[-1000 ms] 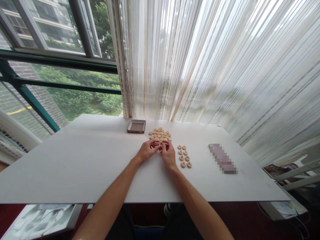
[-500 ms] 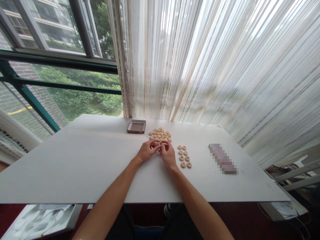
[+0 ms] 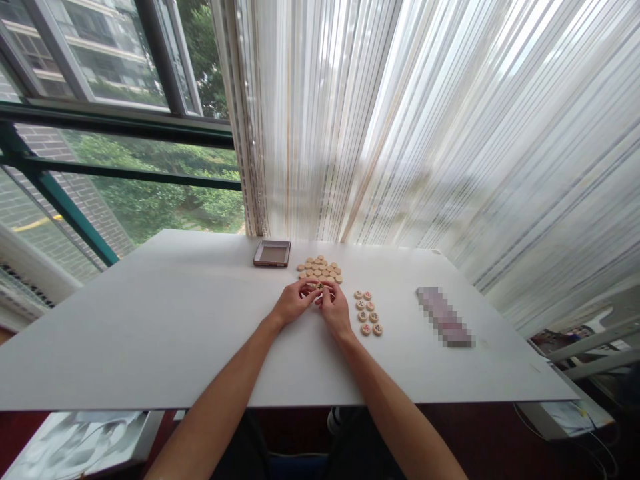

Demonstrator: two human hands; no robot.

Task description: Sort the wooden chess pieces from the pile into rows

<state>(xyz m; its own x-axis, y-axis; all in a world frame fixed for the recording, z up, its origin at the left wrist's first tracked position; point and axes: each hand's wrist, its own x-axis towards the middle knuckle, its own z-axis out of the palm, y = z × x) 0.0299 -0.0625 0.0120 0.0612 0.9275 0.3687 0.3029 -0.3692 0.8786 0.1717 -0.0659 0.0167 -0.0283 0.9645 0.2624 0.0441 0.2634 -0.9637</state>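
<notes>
- Holding one dark-marked disc (image 3: 320, 287) between the narrowed fingers (image 3: 327, 296) of the left hand (image 3: 291, 302) and right hand (image 3: 335, 309), just on the near side of the plain-faced pile (image 3: 317, 273).
- To the right of the pile and nearer: eight marked discs (image 3: 371, 306), in two columns on the counter (image 3: 165, 320).
- Left of the pile: shallow open box (image 3: 273, 255).
- Well right of the pile: pixelated item (image 3: 445, 317).

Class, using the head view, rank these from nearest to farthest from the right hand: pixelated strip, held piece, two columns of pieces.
1. Held piece: at the fingertips, between the left hand and right hand.
2. Two columns of pieces: just right of the right hand.
3. Pixelated strip: farther right, past the columns.
</notes>
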